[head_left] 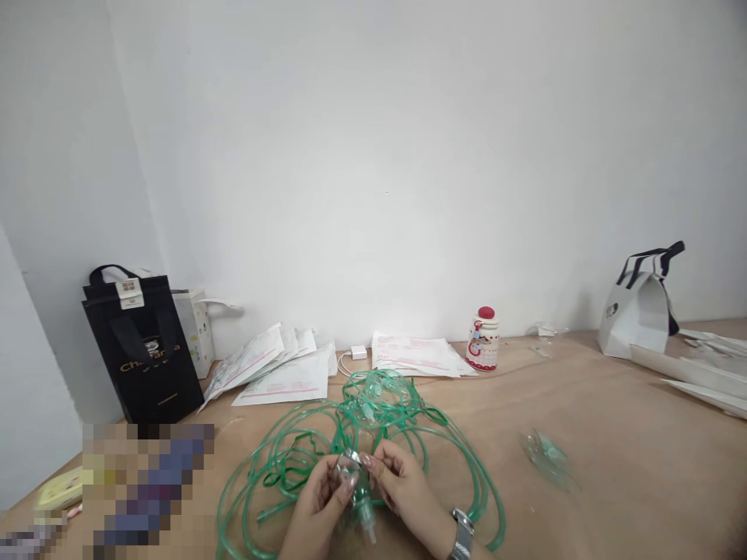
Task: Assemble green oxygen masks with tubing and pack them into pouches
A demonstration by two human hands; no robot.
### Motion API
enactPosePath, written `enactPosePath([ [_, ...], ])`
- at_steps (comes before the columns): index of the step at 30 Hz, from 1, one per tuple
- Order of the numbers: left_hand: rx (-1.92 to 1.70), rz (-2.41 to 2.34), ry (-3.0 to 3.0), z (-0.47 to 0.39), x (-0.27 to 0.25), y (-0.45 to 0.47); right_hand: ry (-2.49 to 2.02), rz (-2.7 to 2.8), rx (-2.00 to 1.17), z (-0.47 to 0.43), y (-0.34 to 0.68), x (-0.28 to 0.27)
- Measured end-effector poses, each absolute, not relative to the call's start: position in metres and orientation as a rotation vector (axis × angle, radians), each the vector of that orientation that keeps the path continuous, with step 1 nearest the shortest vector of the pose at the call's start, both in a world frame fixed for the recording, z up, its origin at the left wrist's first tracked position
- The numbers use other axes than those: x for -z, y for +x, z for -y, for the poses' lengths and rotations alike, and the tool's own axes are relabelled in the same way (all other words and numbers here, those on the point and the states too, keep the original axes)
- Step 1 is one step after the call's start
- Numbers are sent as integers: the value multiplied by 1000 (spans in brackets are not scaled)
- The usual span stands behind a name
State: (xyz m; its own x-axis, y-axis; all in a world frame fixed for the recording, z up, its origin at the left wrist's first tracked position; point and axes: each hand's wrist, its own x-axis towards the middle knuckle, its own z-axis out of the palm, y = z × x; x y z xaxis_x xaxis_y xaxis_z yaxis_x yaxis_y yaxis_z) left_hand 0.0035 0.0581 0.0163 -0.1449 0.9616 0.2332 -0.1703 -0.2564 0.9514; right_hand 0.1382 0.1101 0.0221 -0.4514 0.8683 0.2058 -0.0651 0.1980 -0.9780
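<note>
Between my two hands is a clear oxygen mask (pixel 362 505), its connector end pointing down toward me. My left hand (pixel 320 498) is closed on the mask's left side. With thumb and fingers, my right hand (pixel 397 478) pinches the upper right part, near a small shiny strip at the mask's top edge. A wristwatch is on my right wrist. Coils of green tubing (pixel 487 498) spread on the table behind and around my hands, with more clear mask parts (pixel 382 385) lying among them. Fingers hide part of the held mask.
White paper packets (pixel 285 381) and another stack (pixel 414 356) lie by the wall. A red-capped bottle (pixel 483 342), a black bag (pixel 145 350) and a white bag (pixel 636 315) stand at the back. A clear green-tinted piece (pixel 545 455) lies right; a yellow pack (pixel 61 488) lies left.
</note>
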Motion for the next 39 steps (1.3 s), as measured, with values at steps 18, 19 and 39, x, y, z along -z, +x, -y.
enactPosePath([
  [18,-1468,-1039,1087,-59,-22,-8,-757,1761,-1393,-113,150,-38],
  [19,-1466,-1042,1094,-59,-22,-9,-752,1762,-1390,-113,150,-37],
  [39,-1346,-1138,1245,-60,-27,4,-818,1748,-1309,-118,155,-27],
])
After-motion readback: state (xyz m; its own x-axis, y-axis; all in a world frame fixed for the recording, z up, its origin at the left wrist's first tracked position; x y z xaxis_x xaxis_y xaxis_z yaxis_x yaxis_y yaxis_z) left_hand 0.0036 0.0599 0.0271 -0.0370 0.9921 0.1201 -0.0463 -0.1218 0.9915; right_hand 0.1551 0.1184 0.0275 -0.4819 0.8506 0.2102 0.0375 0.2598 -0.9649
